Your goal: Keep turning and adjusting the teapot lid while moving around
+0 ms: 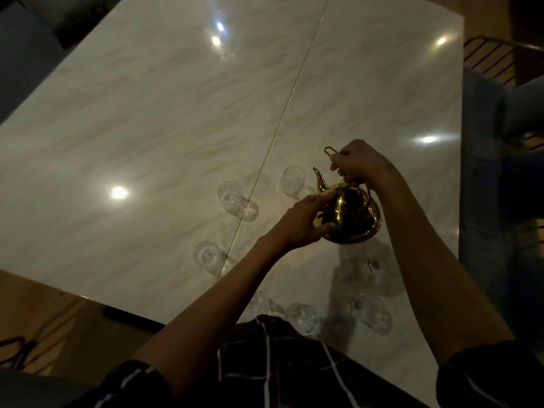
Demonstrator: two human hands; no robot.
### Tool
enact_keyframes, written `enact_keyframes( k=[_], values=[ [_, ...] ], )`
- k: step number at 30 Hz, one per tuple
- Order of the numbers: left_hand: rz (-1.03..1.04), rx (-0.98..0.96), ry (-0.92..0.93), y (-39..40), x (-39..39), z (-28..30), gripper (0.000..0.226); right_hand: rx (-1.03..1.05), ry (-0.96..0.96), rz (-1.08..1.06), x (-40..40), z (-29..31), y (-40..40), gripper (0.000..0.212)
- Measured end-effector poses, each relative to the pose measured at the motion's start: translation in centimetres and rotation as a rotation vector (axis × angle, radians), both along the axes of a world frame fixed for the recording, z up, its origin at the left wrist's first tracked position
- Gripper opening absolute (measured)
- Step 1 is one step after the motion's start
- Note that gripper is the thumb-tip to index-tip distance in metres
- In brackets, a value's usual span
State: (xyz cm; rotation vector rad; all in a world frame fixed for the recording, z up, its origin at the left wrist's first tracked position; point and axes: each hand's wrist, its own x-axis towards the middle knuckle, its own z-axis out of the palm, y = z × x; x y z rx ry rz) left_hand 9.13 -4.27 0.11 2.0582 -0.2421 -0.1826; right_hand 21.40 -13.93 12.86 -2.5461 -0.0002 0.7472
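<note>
1 gold teapot [350,216] sits right of the table [147,128] seam, ringed by 7 clear glasses [232,198]. The right hand [357,163] is clenched round its handle [331,151] from above; the left hand [306,222] rests fingers on the lid, thumb against the body. The near edge runs just behind 3 glasses; wide bare marble lies beyond and left.

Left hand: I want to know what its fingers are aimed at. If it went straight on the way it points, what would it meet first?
The left hand points up and right, already touching the gold teapot at its lid, so it would likely meet the teapot first.
</note>
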Motion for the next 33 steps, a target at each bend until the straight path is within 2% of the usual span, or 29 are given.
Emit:
enact_keyframes(
  k=[33],
  values=[
    [-0.006, -0.003, -0.045, -0.3, 0.9, 1.0, 0.072, -0.017, 0.003, 0.031, 0.5, 2.4, 0.3, 0.032]
  ],
)
